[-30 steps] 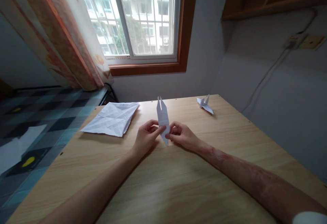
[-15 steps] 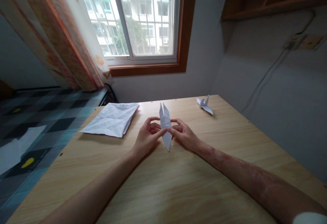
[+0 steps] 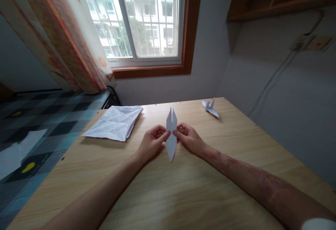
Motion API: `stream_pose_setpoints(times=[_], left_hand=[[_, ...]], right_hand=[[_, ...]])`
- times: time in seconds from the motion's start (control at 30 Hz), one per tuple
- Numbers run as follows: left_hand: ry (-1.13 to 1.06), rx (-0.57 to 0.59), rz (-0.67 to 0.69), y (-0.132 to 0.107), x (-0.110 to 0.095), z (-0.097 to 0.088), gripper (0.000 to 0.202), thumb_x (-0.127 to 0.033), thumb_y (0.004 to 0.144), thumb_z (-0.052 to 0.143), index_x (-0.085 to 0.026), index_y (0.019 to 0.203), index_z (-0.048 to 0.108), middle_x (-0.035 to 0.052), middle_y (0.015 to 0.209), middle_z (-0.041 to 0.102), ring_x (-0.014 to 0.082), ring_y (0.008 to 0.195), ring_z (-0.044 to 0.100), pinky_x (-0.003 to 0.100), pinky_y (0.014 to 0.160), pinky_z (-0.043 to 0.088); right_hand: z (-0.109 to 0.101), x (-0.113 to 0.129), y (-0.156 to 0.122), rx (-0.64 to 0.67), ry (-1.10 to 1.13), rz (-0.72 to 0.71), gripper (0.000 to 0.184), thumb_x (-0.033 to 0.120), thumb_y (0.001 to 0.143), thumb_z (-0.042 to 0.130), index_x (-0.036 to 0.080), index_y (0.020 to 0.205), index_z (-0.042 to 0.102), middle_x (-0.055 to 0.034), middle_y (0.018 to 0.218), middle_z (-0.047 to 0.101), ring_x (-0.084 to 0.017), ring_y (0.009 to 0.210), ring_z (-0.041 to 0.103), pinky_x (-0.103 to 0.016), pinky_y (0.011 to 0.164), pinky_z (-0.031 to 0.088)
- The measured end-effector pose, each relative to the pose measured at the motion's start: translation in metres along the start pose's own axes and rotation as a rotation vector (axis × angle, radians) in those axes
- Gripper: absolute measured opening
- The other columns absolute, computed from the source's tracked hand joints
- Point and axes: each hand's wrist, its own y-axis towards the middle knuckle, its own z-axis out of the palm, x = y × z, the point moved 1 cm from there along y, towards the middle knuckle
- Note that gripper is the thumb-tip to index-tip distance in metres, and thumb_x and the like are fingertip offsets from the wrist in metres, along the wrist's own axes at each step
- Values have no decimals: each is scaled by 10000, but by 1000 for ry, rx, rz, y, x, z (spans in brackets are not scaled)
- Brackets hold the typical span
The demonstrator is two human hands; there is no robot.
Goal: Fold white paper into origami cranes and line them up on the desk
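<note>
A narrow white folded paper piece [image 3: 171,135], pointed at the bottom and split into two tips at the top, stands upright above the wooden table [image 3: 183,195]. My left hand [image 3: 152,142] pinches its left edge at mid-height, fingers curled. On the opposite edge my right hand [image 3: 189,138] pinches it the same way. Both hands hover just above the tabletop near its middle.
A creased, unfolded white sheet [image 3: 114,122] lies at the table's back left. A finished white paper crane [image 3: 210,107] sits at the back right. A window [image 3: 141,16] and curtain [image 3: 70,41] are behind; a bed with checked cover [image 3: 31,125] is left of the table.
The folded paper has shifted slightly right and lower between my hands, and it has turned so its lower point reaches nearer to me. Both hands keep their pinch.
</note>
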Motion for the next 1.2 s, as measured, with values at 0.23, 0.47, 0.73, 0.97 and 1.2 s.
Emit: stream_pose_setpoints(times=[0.23,0.47,0.73,0.97,1.2], left_hand=[[25,10,9,-1,-1,1,402,-523,874,899,-160,924,733,37,822,784,171,736,720,256,666,530],[-5,17,-26,-2,-3,0,463,-560,909,858,-160,1096,720,11,761,756,157,679,687,242,611,497],[-42,-18,0,1,1,-3,431,-544,899,872,-170,1008,689,26,796,780,174,714,726,264,668,554],[-26,10,-17,-1,-1,-2,426,-544,906,867,-172,1005,685,2,712,732,166,647,690,257,626,524],[-41,-27,14,0,-6,0,438,-554,927,840,-190,1087,654,6,808,756,159,656,704,264,633,560]], right_hand=[[0,-1,0,-10,10,-29,426,554,891,893,231,1028,651,23,783,742,-146,661,644,-287,647,505],[0,-3,1,-32,76,-29,505,483,900,888,268,1231,572,55,806,697,-138,650,629,-263,628,496],[4,8,-5,-37,-28,-115,350,411,948,818,271,1181,596,-7,1095,716,-119,697,655,-292,691,548],[3,7,-3,-43,-46,-85,321,447,929,844,239,1076,649,-5,1002,704,-130,705,631,-296,675,539],[1,2,0,-67,-23,-71,337,449,904,857,231,1076,667,-5,934,720,-140,690,641,-295,657,536]])
